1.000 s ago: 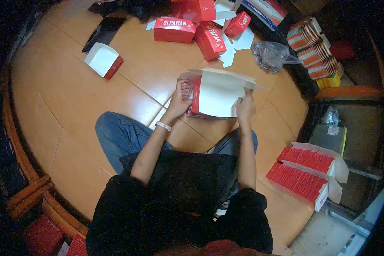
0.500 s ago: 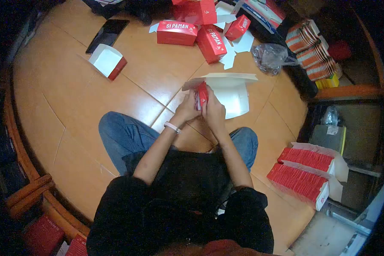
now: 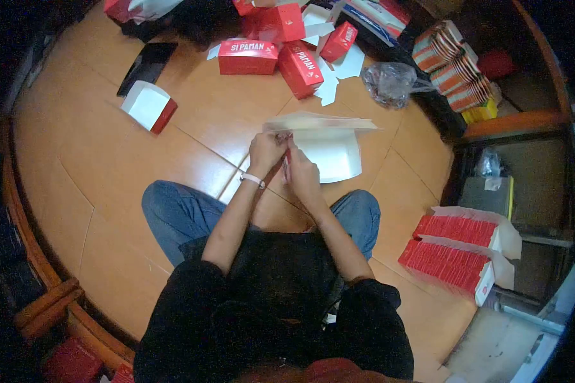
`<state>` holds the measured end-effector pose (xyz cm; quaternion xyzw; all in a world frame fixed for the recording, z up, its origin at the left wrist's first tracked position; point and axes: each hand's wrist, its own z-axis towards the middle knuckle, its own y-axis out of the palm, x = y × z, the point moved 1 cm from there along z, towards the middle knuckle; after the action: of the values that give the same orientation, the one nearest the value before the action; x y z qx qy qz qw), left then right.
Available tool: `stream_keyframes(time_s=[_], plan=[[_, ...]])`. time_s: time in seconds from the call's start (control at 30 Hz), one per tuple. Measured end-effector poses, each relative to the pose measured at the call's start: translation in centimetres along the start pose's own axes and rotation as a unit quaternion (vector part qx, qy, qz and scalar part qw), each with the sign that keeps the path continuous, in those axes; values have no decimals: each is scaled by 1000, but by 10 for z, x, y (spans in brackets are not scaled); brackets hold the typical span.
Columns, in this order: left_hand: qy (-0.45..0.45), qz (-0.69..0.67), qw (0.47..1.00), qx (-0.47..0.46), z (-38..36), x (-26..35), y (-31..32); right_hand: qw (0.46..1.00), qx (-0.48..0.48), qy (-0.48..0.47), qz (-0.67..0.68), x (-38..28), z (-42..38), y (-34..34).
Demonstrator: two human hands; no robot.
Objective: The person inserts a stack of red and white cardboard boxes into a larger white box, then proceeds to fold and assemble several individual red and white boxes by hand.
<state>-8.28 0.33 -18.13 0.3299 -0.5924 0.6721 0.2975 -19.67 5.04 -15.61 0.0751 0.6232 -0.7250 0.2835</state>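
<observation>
Close together in front of my crossed legs, both hands are closed around a small red packet (image 3: 287, 167). My left hand (image 3: 266, 153), with a pale band on its wrist, grips the top of it, and my right hand (image 3: 304, 176) holds its right side. The packet is mostly covered by my fingers. Just beyond and to the right stands an open box with a white inside (image 3: 338, 156), its raised flap (image 3: 326, 122) above my hands. A smaller open white and red box (image 3: 148, 105) lies on the floor at the upper left.
Red boxes (image 3: 248, 57) and a clear plastic bag (image 3: 388, 84) lie at the far side. A black flat object (image 3: 148, 67) is at the upper left. Two rows of red packets (image 3: 446, 262) stand right, beside a wooden-edged shelf (image 3: 517, 126).
My hands have shifted slightly left in view and turned the red packet, which now shows less. The view has moved a little, so the floor items appear displaced.
</observation>
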Motion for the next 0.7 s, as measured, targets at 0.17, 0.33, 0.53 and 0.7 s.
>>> stream_keyframes(time_s=[0.17,0.33,0.53,0.7], plan=[[-69,11,997,15,-16,4,2,997,-65,36,2,5,-1,-3],[-79,-194,977,35,-47,24,12,973,205,74,-71,70,8,-62],[49,-17,998,20,-49,31,22,989,86,73,-91,151,7,-64],[-20,33,999,-32,-55,30,31,986,150,13,-64,183,2,-42]])
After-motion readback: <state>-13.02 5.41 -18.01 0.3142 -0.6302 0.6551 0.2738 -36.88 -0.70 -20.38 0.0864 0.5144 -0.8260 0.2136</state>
